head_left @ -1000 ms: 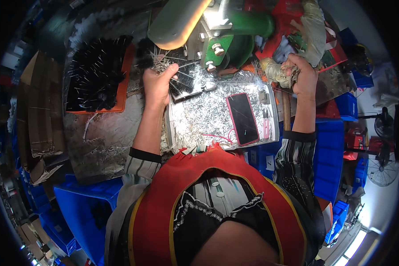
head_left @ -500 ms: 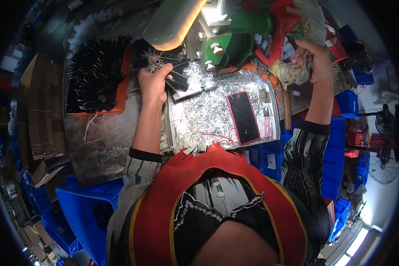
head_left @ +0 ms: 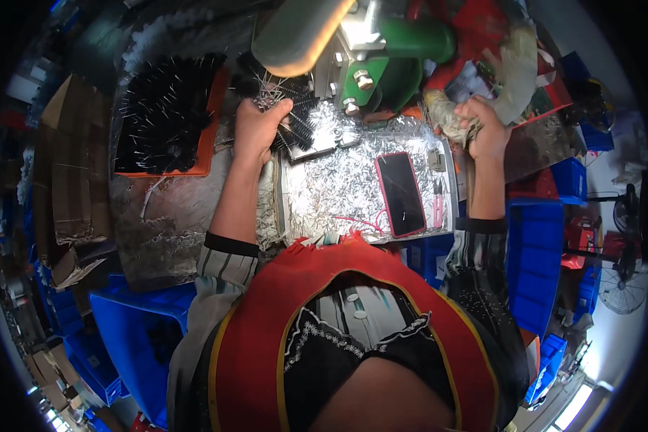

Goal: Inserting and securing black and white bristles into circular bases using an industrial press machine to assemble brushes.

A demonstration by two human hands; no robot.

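You're over a workbench [head_left: 173, 216] littered with metal shavings. Blue bins [head_left: 133, 331] crowd the floor at lower left, more blue bins [head_left: 536, 266] stack at your right. Cardboard [head_left: 68, 180] piles up far left; a fan [head_left: 623, 288] stands right, daylight bright at the lower right.

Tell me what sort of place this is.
Most likely a small workshop bench for making wire brushes. A green machine stands at the back, metal shavings cover the tray, and an orange tray holds black bristle brushes. Blue storage bins surround the bench.
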